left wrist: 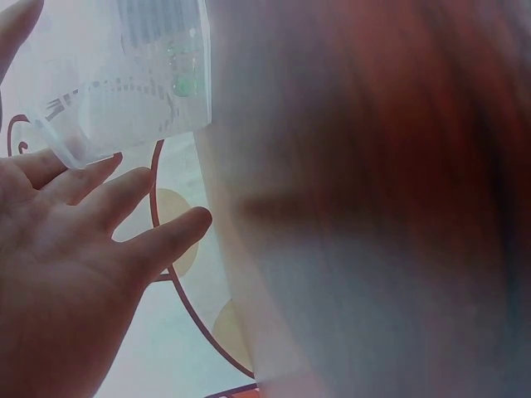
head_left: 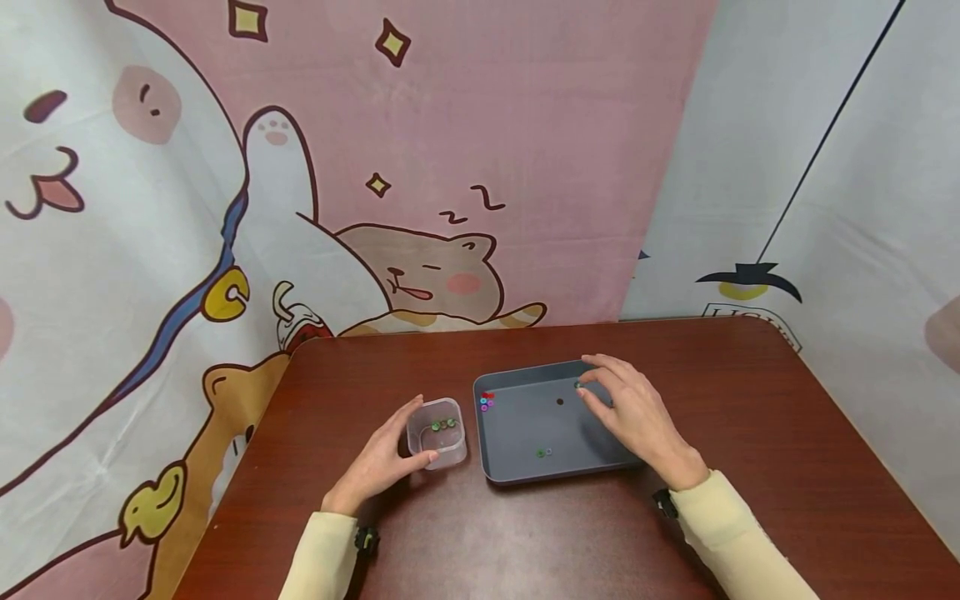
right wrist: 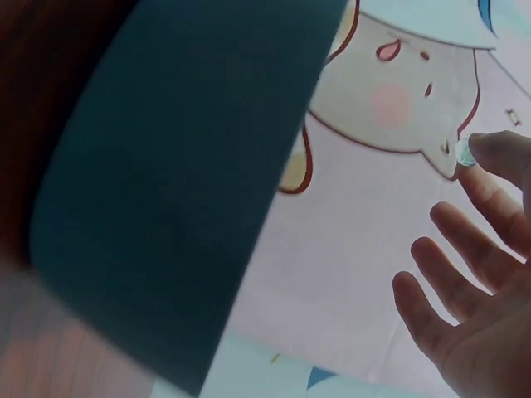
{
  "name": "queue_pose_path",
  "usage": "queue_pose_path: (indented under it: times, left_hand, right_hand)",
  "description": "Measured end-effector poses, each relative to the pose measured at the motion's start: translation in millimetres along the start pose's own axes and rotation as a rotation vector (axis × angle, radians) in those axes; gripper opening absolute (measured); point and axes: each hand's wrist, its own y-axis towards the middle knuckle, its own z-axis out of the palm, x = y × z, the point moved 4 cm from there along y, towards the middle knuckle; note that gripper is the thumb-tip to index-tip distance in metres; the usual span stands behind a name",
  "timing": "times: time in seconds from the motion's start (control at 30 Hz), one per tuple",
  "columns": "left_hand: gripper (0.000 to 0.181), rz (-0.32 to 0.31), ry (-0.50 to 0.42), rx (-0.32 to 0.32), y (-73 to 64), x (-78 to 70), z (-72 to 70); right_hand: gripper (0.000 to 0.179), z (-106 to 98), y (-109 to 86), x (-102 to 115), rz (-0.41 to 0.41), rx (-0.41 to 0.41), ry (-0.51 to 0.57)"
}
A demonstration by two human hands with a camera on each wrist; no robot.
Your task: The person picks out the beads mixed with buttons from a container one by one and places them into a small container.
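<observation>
Now left fingers [head_left: 402, 414] clasp a box [head_left: 450, 457] of beads [head_left: 444, 425]; right fingers [head_left: 606, 379] pinch a bead [right wrist: 465, 153] above a bead-strewn tray [head_left: 517, 432].

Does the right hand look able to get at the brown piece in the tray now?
Probably yes: the brown piece lies on the gray tray near the right hand, with nothing visible between. But that hand pinches a small greenish piece, which likely needs putting down first.

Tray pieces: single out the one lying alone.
The dark brown piece; on the tray, the others lie grouped: a colorful cluster by the far-left corner, a green-and-pale pair toward the near edge.
</observation>
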Motion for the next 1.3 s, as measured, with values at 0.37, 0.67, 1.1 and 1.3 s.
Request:
queue_pose_path:
  times: [0.37,0.67,1.1,1.3]
  left_hand:
    - [0.095,0.003,0.002,-0.013,-1.2,0.2,-1.3]
    - [0.095,0.005,0.019,-0.004,0.2,1.3,0.1]
    - [0.095,0.017,0.021,-0.005,1.5,1.7,0.9]
    - [0.097,0.023,0.019,-0.006,1.6,1.7,0.2]
  right_hand:
    - [0.018,27.6,-2.2,42.0,-0.089,0.016,0.048]
    - [0.013,48.3,5.1,69.3,-0.093,0.043,0.101]
    - [0.012,70.5,18.6,98.6,-0.135,0.067,0.126]
    - [0.011,80.8,23.5,111.2,-0.159,0.076,0.124]
